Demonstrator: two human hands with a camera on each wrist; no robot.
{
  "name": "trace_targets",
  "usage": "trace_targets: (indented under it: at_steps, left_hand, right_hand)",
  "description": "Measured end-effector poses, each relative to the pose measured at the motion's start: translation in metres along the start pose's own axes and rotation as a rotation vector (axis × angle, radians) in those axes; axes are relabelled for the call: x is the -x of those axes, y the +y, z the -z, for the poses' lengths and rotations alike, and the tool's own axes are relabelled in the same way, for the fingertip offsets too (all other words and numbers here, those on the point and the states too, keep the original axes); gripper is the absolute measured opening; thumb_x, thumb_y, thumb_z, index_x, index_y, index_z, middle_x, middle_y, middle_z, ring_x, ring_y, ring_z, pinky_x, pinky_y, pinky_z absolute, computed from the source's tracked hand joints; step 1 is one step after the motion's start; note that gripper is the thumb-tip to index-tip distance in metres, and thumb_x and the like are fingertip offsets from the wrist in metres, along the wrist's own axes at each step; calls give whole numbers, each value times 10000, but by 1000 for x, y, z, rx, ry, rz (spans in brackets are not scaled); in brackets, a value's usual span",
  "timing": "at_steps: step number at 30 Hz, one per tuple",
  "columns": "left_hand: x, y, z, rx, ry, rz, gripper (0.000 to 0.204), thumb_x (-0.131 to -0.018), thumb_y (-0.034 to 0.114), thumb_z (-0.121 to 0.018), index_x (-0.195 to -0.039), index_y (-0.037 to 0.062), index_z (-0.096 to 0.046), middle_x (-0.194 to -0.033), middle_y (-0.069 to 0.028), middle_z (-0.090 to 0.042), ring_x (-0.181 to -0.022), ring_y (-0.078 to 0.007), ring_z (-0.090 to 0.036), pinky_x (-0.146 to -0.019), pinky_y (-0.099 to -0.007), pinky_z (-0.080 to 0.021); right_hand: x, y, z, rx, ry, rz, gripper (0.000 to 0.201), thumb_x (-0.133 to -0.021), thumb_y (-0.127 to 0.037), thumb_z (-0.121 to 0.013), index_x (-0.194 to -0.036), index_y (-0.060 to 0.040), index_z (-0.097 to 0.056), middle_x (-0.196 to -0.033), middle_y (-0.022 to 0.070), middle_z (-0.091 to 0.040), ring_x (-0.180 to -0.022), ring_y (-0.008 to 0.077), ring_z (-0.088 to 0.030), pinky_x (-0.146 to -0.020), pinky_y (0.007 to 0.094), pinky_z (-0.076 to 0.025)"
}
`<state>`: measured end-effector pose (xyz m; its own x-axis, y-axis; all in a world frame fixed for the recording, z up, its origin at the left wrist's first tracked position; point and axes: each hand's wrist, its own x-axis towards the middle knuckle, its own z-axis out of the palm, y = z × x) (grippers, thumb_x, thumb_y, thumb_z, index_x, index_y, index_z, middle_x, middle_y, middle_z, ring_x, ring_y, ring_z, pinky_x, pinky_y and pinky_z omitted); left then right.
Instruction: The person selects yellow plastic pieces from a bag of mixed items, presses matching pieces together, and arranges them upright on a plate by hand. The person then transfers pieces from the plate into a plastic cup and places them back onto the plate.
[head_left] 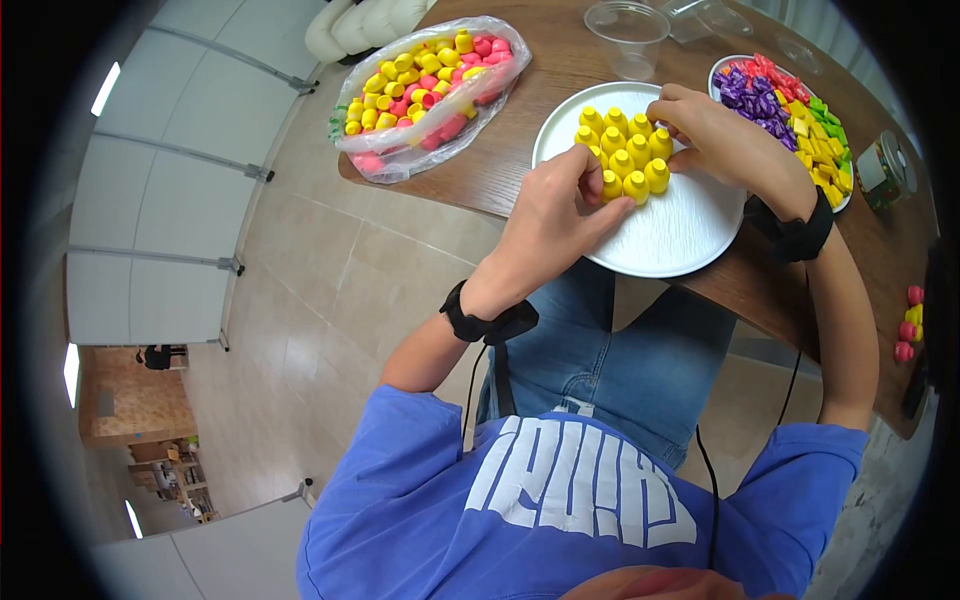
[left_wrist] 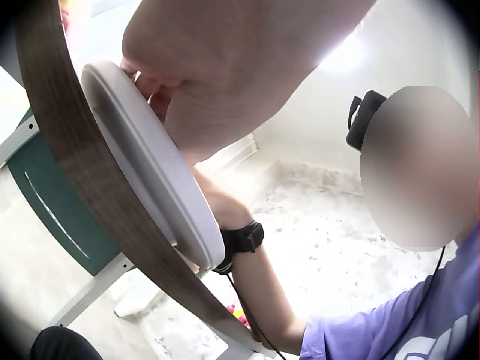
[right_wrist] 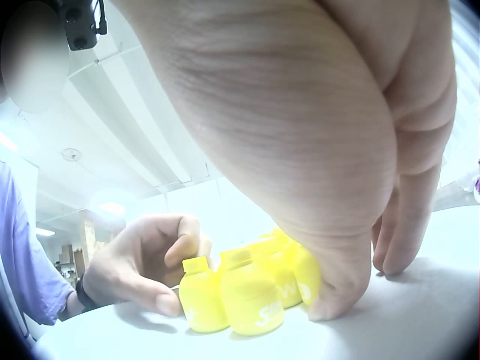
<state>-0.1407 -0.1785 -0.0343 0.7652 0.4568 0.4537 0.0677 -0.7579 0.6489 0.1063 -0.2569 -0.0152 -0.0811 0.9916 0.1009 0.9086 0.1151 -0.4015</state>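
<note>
Several small yellow bottles (head_left: 635,185) with knob-like caps stand upright in a tight cluster on a round white plate (head_left: 690,235). My left hand (head_left: 555,205) is at the near-left side of the cluster; its straight thumb lies along the front-left bottle and its index finger is bent beside it. On the far right side, my right hand (head_left: 720,140) has its thumb against an outer bottle (right_wrist: 306,274), while its other fingers (right_wrist: 409,232) reach down to the plate. The left wrist view shows the plate edge-on, and the bottles are hidden there.
A plastic bag (head_left: 425,155) of yellow and pink bottles lies at the table's left. Behind the plate stands a clear plastic cup (head_left: 630,60). A second plate (head_left: 845,203) holds red, purple, yellow and green wrapped pieces. Beside it is a clear jar (head_left: 885,170).
</note>
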Motion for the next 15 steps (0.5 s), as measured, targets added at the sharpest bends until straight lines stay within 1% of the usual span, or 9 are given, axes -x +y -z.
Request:
trace_targets:
  at_steps: [2, 6, 9, 15]
  left_hand:
    - [-2, 0, -1, 21, -8, 43, 359, -800, 115, -870, -838, 8, -529, -738, -124, -598, -640, -224, -611, -609, -340, -503]
    - [-3, -3, -4, 28, 10, 32, 359, -803, 106, -868, -834, 5, -525, -738, -121, -599, -631, -213, -609, -600, -338, -503]
    - [-2, -1, -4, 44, 10, 55, 359, -801, 93, -867, -835, 2, -522, -737, -117, -598, -638, -209, -614, -602, -335, -505]
    - [1, -3, 4, 33, 8, 19, 348, -791, 100, -880, -857, 14, -549, -760, -114, -624, -667, -201, -636, -630, -319, -516]
  right_hand:
    - [0, 0, 1, 12, -7, 8, 522, -764, 87, -788, -1251, 42, -603, -1159, 155, -606, -1048, 319, -670, -902, 381, -560]
    - [0, -1, 1, 9, 2, 2, 525, -758, 99, -780, -1250, 44, -604, -1154, 160, -607, -1044, 322, -667, -903, 382, -554]
    - [1, -1, 0, 5, 5, -6, 521, -755, 101, -779, -1242, 48, -604, -1153, 163, -607, -1045, 324, -664, -908, 381, -552]
    - [1, -2, 3, 17, -5, 0, 501, -751, 101, -779, -1218, 54, -605, -1170, 166, -600, -1065, 334, -655, -927, 380, -552]
